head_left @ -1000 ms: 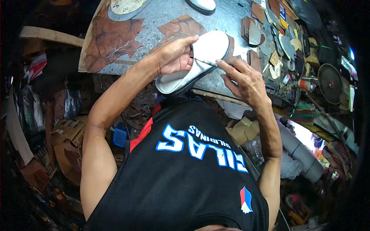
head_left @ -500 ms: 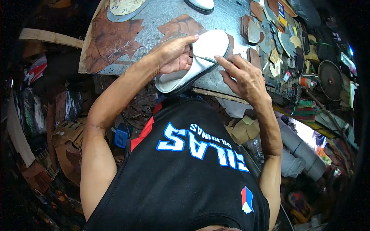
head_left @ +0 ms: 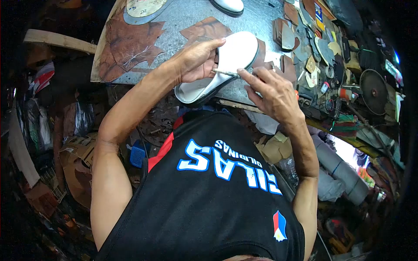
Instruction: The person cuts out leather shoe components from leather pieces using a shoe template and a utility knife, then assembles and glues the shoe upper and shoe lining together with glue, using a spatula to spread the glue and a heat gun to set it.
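Observation:
A white slip-on shoe [head_left: 237, 50] with a dark sole is tilted over the near edge of the metal-topped table. On its left side my left hand [head_left: 198, 61] grips it, thumb at the upper edge and fingers partly hidden behind. My right hand [head_left: 272, 89] is closed on a thin pointed tool [head_left: 226, 72], index finger stretched along it. The tool lies across the shoe's upper at the opening, its tip close to my left fingers.
On the metal table [head_left: 174, 26] lie brown leather pieces [head_left: 130, 41], a pale sole-shaped pattern [head_left: 143, 6] and a second white shoe [head_left: 230, 5]. Stacked leather cuts [head_left: 285, 35] and small tools crowd the right side, near a round fan [head_left: 373, 92].
My right hand has moved slightly left and down with the tool, whose tip now sits lower and nearer my left fingers. My left hand keeps its grip on the shoe.

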The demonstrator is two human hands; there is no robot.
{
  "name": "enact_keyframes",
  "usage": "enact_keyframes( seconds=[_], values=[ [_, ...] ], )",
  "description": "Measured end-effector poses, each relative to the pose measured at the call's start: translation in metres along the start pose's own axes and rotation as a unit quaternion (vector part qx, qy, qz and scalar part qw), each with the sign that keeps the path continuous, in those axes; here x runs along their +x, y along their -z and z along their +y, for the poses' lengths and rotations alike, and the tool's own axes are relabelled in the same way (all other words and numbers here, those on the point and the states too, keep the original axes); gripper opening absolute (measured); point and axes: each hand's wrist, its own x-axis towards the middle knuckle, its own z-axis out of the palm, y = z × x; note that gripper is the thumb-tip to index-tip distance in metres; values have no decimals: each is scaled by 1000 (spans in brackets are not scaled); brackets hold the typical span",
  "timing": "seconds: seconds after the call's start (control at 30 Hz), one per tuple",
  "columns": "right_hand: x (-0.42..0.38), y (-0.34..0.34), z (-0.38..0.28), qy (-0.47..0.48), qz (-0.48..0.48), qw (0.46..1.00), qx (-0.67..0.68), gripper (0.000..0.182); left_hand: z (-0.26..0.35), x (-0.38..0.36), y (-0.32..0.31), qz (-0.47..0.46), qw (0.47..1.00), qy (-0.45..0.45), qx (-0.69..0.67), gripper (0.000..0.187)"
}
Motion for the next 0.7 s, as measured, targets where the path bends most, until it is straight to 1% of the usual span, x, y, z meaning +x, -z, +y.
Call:
enact_keyframes(
  seconds=[0.03, 0.1, 0.23, 0.3, 0.33, 0.37, 0.43, 0.5, 0.57, 0.63, 0.7],
  values=[
    [1, 0, 0, 2, 0, 1000, 0, 43, 1, 0, 2, 2, 1000, -2, -1, 48],
    [3, 1, -2, -17, 4, 1000, -7, 43, 1, 1, 7, -33, 999, 8, -21, 45],
    [8, 3, 1, -25, 3, 999, -27, 45, 4, -2, 1, -4, 1000, 13, -12, 47],
    [3, -1, -4, -17, -2, 1000, -23, 47, 6, -4, 0, 2, 1000, -11, 10, 46],
    [-1, -7, -6, 1, 1, 1000, -5, 47, 7, -4, 1, 2, 1000, -12, 10, 46],
    [-4, -11, -7, 20, 5, 1000, 14, 48, 7, -4, 2, 4, 1000, -11, -12, 45],
    [-4, -14, -8, 21, 7, 1000, 20, 47, 7, -3, 5, 6, 999, -9, -32, 44],
    [-3, -13, -5, -23, 21, 999, 14, 47, 6, 0, 10, -15, 998, -5, -55, 44],
    [-3, -10, -2, -33, 40, 999, 14, 47, 4, 3, 15, -24, 999, 0, -48, 45],
    [-5, -8, -3, -36, 11, 999, -2, 48, 5, 3, 14, -31, 999, 5, -43, 45],
    [-6, -8, -7, -36, 11, 999, 19, 48, 6, 2, 7, 0, 999, -7, -43, 46]
  ],
)
